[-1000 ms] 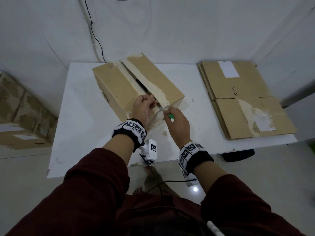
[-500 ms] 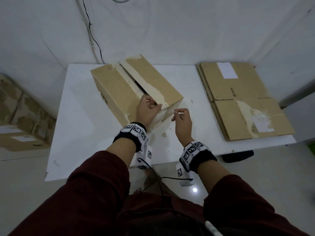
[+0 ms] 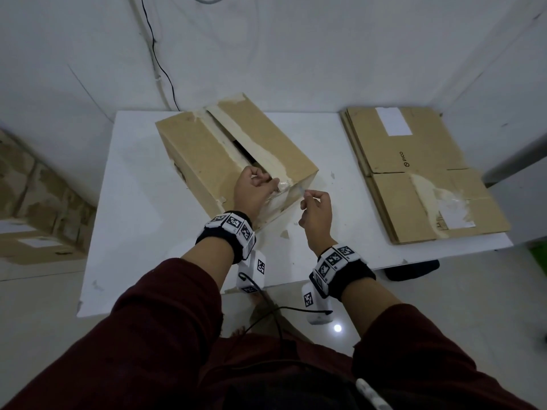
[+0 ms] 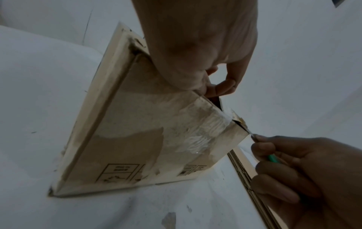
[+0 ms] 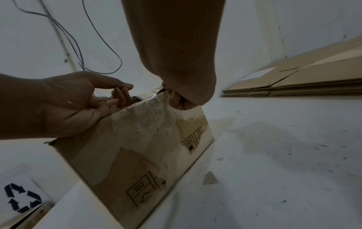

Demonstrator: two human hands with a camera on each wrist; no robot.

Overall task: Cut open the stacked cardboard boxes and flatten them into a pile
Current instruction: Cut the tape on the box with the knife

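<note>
box: the box (image 3: 233, 161) stood on the table (image 3: 136, 202), at about 11 o'clock from the hands, top seam already parted and showing a dark gap; tape (image 4: 195, 131) was left over the near top edge and down the near end face.
left hand: the left hand (image 3: 251, 192) rested on the near top corner, fingers curled into the seam gap, gripping the flap edge.
right hand: the right hand (image 3: 316, 211) was at 3 o'clock of that corner, just beside it, pinching a knife (image 4: 272, 158) with a green handle; its blade tip sat at the corner by the tape.
pile: a pile (image 3: 420, 170) of flat boxes lay at 2 o'clock, well apart.
step: likely slitting the last tape on the near end.
next: probably a steady draw of the blade along the taped edge, away from the left fingers, then the flaps could be opened and the box flattened.
</note>
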